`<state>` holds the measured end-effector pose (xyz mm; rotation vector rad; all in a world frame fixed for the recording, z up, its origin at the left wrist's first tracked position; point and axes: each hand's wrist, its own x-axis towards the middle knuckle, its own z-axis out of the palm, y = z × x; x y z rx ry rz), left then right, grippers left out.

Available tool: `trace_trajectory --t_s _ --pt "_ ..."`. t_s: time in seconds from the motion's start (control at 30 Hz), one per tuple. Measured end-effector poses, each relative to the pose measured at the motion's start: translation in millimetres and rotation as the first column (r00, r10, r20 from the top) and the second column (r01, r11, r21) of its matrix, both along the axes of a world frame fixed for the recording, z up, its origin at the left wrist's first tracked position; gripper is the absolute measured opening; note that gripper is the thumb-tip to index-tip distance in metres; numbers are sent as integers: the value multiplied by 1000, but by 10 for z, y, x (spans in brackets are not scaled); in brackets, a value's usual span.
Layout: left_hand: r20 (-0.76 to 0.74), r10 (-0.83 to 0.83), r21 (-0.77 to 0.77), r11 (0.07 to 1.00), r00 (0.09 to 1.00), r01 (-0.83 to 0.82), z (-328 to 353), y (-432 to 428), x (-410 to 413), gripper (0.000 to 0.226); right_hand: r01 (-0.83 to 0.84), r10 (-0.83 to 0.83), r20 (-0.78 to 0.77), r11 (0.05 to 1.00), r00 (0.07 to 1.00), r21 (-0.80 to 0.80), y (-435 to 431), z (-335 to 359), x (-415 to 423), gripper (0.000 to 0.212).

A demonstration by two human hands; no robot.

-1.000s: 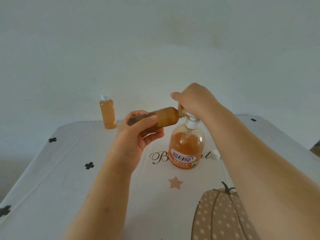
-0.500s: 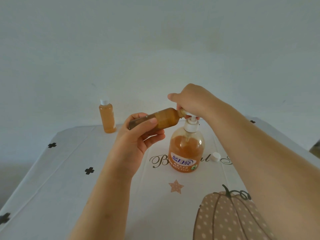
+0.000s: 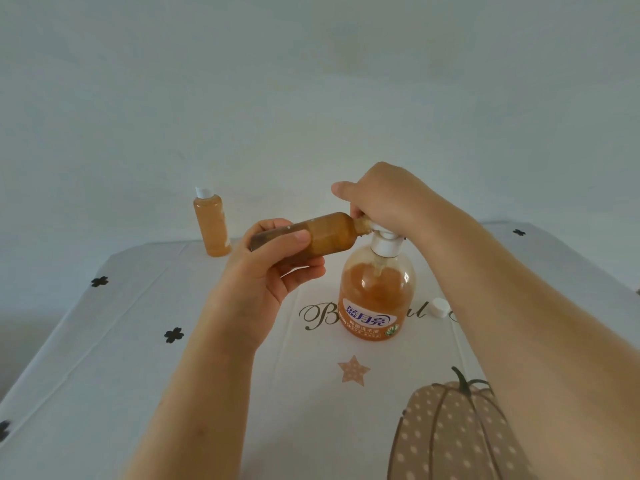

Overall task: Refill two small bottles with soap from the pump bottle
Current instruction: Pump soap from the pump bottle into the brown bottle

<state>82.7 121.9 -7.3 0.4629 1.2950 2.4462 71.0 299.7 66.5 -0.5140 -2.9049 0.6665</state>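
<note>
My left hand (image 3: pixel 266 271) grips a small bottle (image 3: pixel 325 235) of orange soap, tilted almost flat, its open neck held against the nozzle of the pump bottle (image 3: pixel 377 296). The pump bottle stands upright mid-table, partly full of orange soap. My right hand (image 3: pixel 384 199) lies over its white pump head, fingers curled round it; the nozzle itself is hidden under the hand. A second small bottle (image 3: pixel 211 225), filled with soap and closed with a white cap, stands upright at the table's far left.
A loose white cap (image 3: pixel 439 308) lies on the tablecloth right of the pump bottle. The table (image 3: pixel 138 341) carries a white cloth printed with black clovers, a star and a pumpkin. A plain wall rises behind it.
The pump head sat lower a second ago, rose by half a second ago, and stays about there now. Both hands keep their hold and the small bottle stays at the nozzle.
</note>
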Motion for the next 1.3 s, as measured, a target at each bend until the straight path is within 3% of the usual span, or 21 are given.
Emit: trace_trajectory --t_s 0.33,0.53,1.3 --pt "-28 12 26 1000 1000 -12 55 10 55 26 -6 0 -137 999 991 -41 -14 131 118 40" --pt "-37 22 44 999 999 -20 69 10 82 25 -4 15 -129 997 992 78 -65 184 108 44" --pt "-25 4 -55 998 1000 -6 5 -15 25 28 21 -17 -88 999 996 37 -24 15 59 46"
